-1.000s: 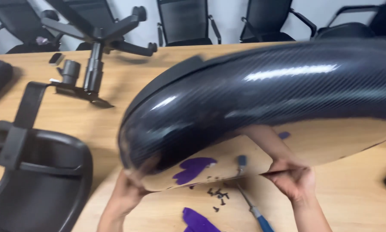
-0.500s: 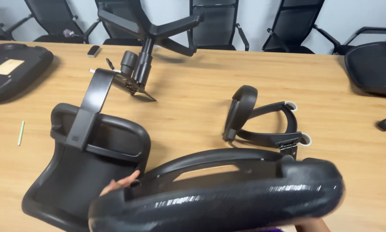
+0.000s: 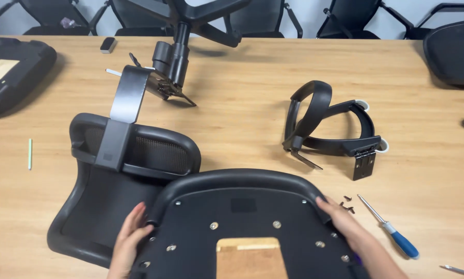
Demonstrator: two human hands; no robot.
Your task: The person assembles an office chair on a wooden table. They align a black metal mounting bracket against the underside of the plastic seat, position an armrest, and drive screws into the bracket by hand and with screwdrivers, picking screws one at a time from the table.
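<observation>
- The desk (image 3: 252,103) is a broad top of pale wood grain, lit evenly; along its far edge, well beyond both hands, stand several black office chairs (image 3: 345,18) against a light wall.
- The seat pan (image 3: 242,227) lies on the desk between the two hands, underside up; its rounded black rim arches away from the person and its near end runs out of the bottom of the view, so its long axis cannot be told; a bare wooden panel shows in a square opening at its middle, with silver bolt heads dotted around it.
- The left hand (image 3: 130,237) lies with fingers spread on the pan's left edge, in a loose open grip that touches rather than clasps; just beyond and to the left of it lies the mesh backrest (image 3: 113,181), flat on the desk, its black bracket pointing away toward a star-shaped chair base (image 3: 190,20) tipped over farther off.
- The right hand (image 3: 345,227) rests on the pan's right corner, fingers laid over the rim, not closed around it; just to its right lie small dark screws (image 3: 347,204) and a blue-handled screwdriver (image 3: 389,228), its shaft pointing away to the left.
- Beyond the right hand, well apart, a pair of black armrests (image 3: 330,129) lies tangled together; another seat cushion (image 3: 10,72) sits at the far left.
</observation>
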